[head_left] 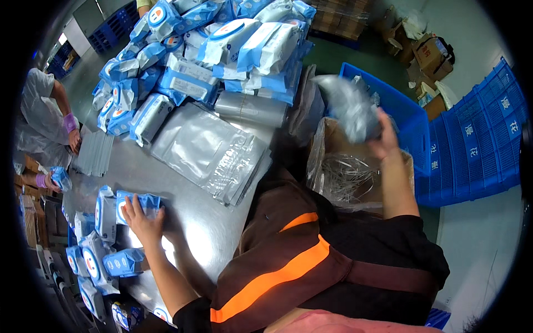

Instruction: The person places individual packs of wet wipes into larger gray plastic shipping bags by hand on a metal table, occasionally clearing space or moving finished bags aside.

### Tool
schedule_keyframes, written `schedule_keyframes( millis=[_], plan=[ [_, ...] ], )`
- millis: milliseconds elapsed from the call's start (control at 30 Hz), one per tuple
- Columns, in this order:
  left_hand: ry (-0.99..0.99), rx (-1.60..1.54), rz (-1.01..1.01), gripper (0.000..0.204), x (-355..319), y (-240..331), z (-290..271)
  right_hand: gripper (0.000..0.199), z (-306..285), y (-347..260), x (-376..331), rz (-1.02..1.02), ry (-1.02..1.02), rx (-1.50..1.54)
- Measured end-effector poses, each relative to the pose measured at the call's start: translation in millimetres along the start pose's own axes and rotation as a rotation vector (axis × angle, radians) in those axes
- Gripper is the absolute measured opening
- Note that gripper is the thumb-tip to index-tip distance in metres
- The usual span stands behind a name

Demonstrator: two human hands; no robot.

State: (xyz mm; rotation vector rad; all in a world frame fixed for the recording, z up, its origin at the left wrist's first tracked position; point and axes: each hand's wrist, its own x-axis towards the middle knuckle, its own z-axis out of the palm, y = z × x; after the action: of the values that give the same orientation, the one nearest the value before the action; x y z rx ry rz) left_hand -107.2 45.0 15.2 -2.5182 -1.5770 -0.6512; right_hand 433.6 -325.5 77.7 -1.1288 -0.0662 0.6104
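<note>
Blue mesh-walled crates with white markings stand at the right of the frame, beside a pale wall. At the upper right, an open cardboard box sits near a whitish plastic bag. Brown cartons are stacked at the top, above green floor. Blue slatted pallets show at the upper left; below them, at the left edge, a co-worker wears a translucent whitish covering and purple cuffs.

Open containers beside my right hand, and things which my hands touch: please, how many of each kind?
Blue-and-white pack (left hand): 1
Grey bundle, blurred (right hand): 1
Blue bin: 1
Lined carton: 1
Total: 4
</note>
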Motion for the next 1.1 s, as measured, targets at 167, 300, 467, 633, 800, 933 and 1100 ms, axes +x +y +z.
schedule_keyframes(
  millis=[167,300,467,633,800,933,1100],
  plan=[
    [0.007,-0.253,0.116,0.082,-40,50,-4,0.056,-22,2,44,-1.090,0.631,-1.515],
    [0.085,-0.468,0.061,0.102,-73,115,-16,0.049,164,106,-57,-0.534,-0.672,-0.957],
    [-0.014,-1.160,-0.222,0.074,-102,139,-51,0.096,274,202,-137,-0.772,-1.309,-1.326],
    [0.156,-1.403,-0.294,0.057,-91,123,-61,0.099,285,239,-107,-0.198,-1.265,-0.873],
    [0.293,-0.963,-0.091,0.024,-28,109,-29,0.085,246,165,-54,0.175,-0.965,-0.177],
    [-0.077,-0.652,0.324,0.017,28,162,15,0.084,208,130,-9,-0.279,-0.840,-0.422],
    [-0.300,-0.403,0.293,0.015,54,167,64,0.085,155,111,8,-0.382,-0.947,-0.862]
  ],
)
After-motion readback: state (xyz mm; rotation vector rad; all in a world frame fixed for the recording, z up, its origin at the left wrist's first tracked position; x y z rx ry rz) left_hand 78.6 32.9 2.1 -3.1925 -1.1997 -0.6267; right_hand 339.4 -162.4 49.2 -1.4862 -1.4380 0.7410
